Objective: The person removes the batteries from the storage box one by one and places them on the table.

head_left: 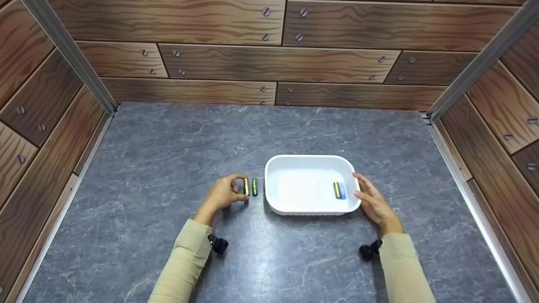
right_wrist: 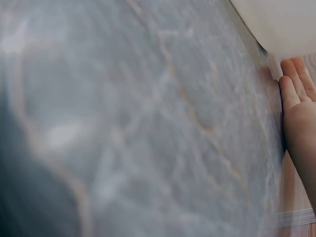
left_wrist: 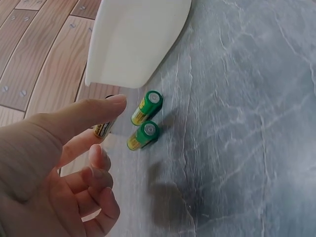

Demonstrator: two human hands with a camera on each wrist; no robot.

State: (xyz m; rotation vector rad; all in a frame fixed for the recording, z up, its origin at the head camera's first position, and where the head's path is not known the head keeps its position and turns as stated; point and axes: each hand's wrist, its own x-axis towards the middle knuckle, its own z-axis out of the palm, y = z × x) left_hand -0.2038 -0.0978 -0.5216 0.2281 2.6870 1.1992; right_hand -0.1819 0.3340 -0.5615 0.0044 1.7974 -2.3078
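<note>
My left hand (head_left: 223, 192) pinches a gold-and-black battery (left_wrist: 102, 129) between thumb and forefinger, the other fingers loosely curled. Below it in the left wrist view, two green-ended batteries stand side by side, one nearer the container (left_wrist: 147, 107) and one nearer the hand (left_wrist: 143, 136). One green battery (head_left: 254, 187) shows beside the hand in the head view. A white container (head_left: 309, 213) is to their right. Inside its right end lie a gold battery (head_left: 336, 190) and a blue one (head_left: 342, 190). My right hand (head_left: 374, 205) holds the container's right rim, thumb and fingertip over the edge.
The grey marbled tabletop (head_left: 177, 139) extends around the container. Wood-patterned walls (head_left: 219, 63) enclose the back and sides, with metal posts at the corners. A black wrist camera (head_left: 219, 245) sits on the left sleeve, another (head_left: 369, 251) on the right.
</note>
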